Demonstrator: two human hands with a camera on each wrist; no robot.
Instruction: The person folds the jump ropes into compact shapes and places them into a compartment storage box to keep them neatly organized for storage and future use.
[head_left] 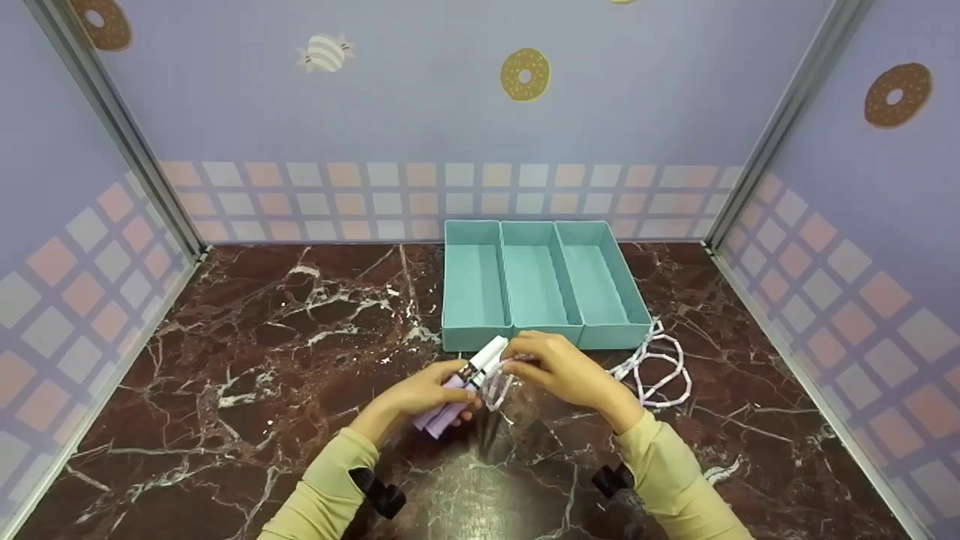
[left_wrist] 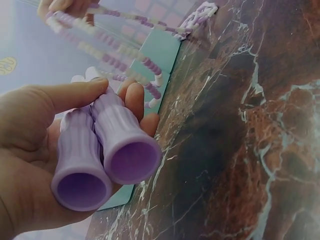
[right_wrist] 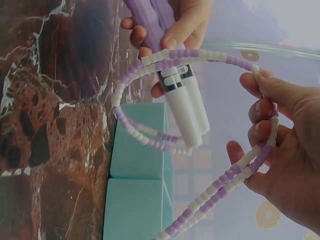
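My left hand (head_left: 416, 391) holds the two handles (left_wrist: 116, 120) of a beaded jump rope side by side, fingers wrapped around them. The handles are ribbed purple with flared hollow ends, and their white tips (right_wrist: 185, 115) point away from the palm. Between thumb and fingers, my right hand (head_left: 562, 367) pinches the purple-and-white beaded rope (right_wrist: 227, 175) just right of those tips. A rope loop hangs around the white tips in the right wrist view. More of the cord lies in loose coils on the table, to the right of my right hand.
A teal box (head_left: 476, 340) with three compartments stands right behind the hands; the compartments show nothing inside. Rope coils lie against its front right corner. The dark red marbled table (head_left: 225, 465) is enclosed by patterned lilac walls (head_left: 420, 97) at the back and sides.
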